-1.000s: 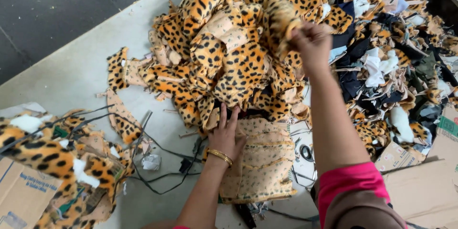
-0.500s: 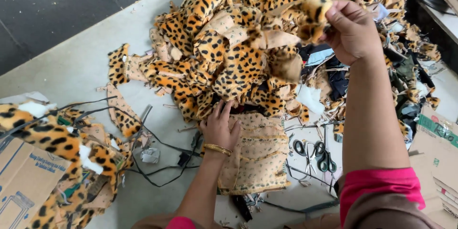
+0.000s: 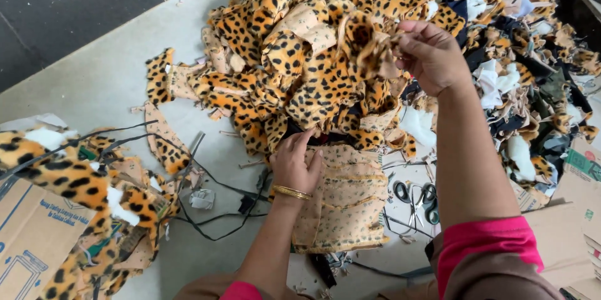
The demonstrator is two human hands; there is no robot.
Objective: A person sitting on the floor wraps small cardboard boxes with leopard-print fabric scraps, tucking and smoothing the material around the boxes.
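Note:
A big heap of leopard-print plush fabric pieces [image 3: 313, 68] covers the middle of the grey table [image 3: 106, 81]. My right hand [image 3: 429, 56] is raised over the heap, pinching one leopard-print piece [image 3: 366, 40] that hangs from its fingers. My left hand [image 3: 295, 165], with a gold bangle at the wrist, rests flat on a stack of tan inside-out fabric pieces [image 3: 344, 200] at the heap's near edge, fingers spread and reaching under the plush.
Scissors [image 3: 416, 200] lie right of the tan stack. Black cords [image 3: 213, 206] trail across the table. A cardboard box [image 3: 31, 237] with leopard pieces sits at the lower left. Mixed scraps [image 3: 532, 87] pile at the right, with more cardboard [image 3: 582, 175] beside them.
My right hand has lifted a leopard piece, swung it right and then brought it back down toward the heap. The left hand stays on the tan stack.

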